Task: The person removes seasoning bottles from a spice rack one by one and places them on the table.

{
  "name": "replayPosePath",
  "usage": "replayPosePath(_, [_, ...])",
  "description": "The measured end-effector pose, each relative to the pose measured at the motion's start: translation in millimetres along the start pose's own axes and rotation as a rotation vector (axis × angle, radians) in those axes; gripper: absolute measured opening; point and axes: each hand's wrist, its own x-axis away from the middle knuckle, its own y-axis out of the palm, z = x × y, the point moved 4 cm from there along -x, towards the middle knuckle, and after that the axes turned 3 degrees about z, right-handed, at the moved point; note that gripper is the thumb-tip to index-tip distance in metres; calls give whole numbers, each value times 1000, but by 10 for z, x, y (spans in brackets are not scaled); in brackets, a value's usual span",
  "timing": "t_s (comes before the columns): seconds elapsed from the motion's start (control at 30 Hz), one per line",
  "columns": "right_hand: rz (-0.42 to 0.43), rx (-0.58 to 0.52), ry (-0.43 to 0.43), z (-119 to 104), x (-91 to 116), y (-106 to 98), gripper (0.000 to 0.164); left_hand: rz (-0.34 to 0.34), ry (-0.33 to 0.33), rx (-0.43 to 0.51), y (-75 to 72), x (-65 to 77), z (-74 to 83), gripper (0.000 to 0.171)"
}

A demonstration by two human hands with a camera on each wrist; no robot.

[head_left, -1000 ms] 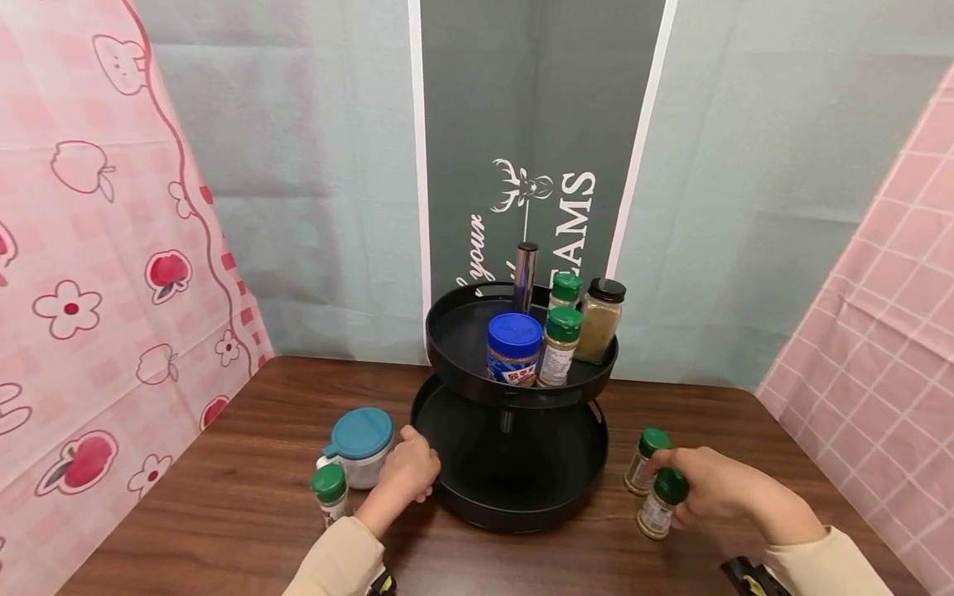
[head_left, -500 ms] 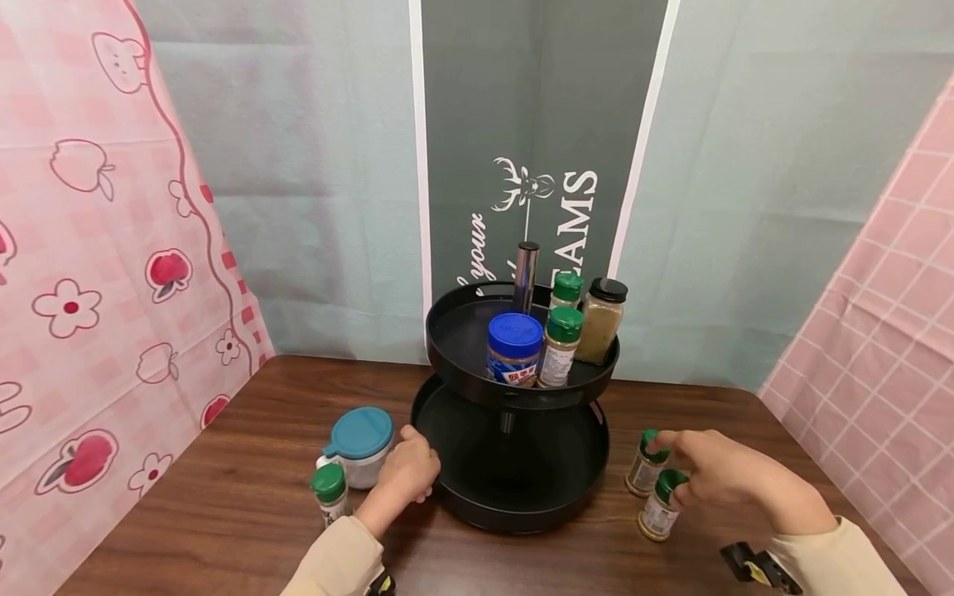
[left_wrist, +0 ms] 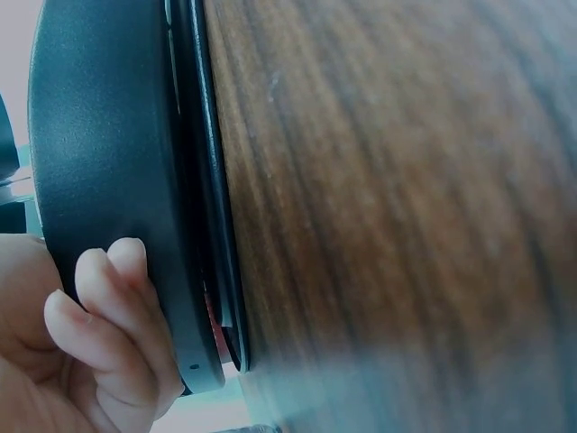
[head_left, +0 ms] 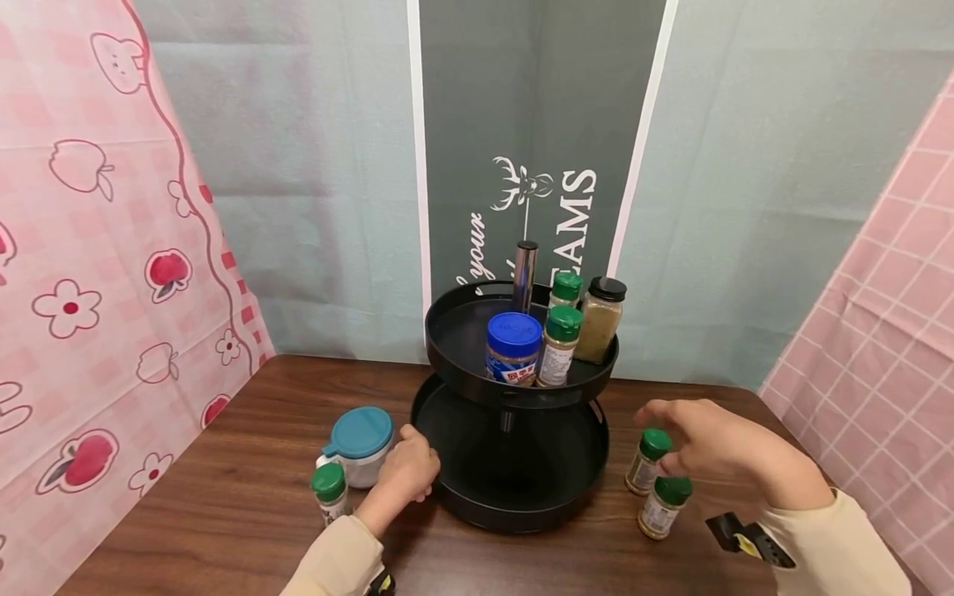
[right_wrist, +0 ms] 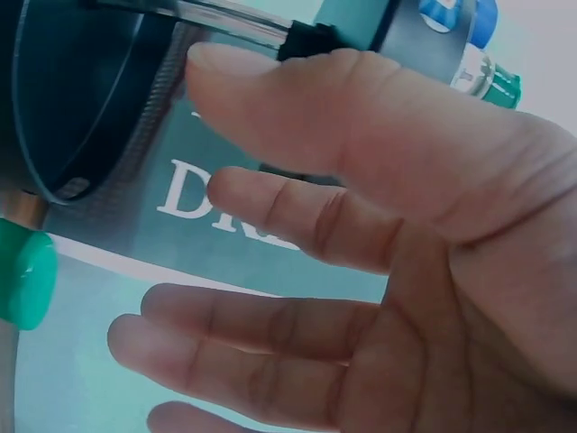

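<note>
A black two-tier round turntable tray (head_left: 514,520) stands mid-table. My left hand (head_left: 410,468) holds the left rim of its lower tier. In the left wrist view, the fingers (left_wrist: 113,329) curl against the outside of the tray wall. My right hand (head_left: 708,439) hovers with spread fingers over two green-capped spice bottles at the right, holding neither. The farther spice bottle (head_left: 641,476) and the nearer spice bottle (head_left: 659,518) both stand upright on the table. The right wrist view shows the right palm and straight fingers with nothing in them.
On the upper tier stand a blue-lidded jar (head_left: 513,352), two green-capped spice bottles (head_left: 556,364) and a black-lidded jar (head_left: 599,327). Left of the tray are a teal-lidded container (head_left: 363,434) and another green-capped bottle (head_left: 330,488). Curtains border the wooden table (head_left: 246,488).
My right hand has let go of the nearer spice bottle and risen, moving back above the pair. The left hand stays at the tray rim.
</note>
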Motion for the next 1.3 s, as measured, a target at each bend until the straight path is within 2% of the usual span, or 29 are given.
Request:
replayPosePath(0.23, [58,37,-5,-120,11,-107,37,-3,-7,-2,1,-6,2,29])
replayPosePath(0.43, [93,50,14,-241,23,-195,37,-8,-3,1,0,-1,9,31])
replayPosePath(0.67, [109,49,-74,-379,-46,-311,38,-10,2,5,-9,8,10,37])
replayPosePath(1.07, [158,78,-105,-587,-127,-421,37,-7,12,12,-11,3,-12,30])
replayPosePath(1.3, [179,57,-149,-656,-135,-475,33,-5,16,13,-11,-1,-5,26])
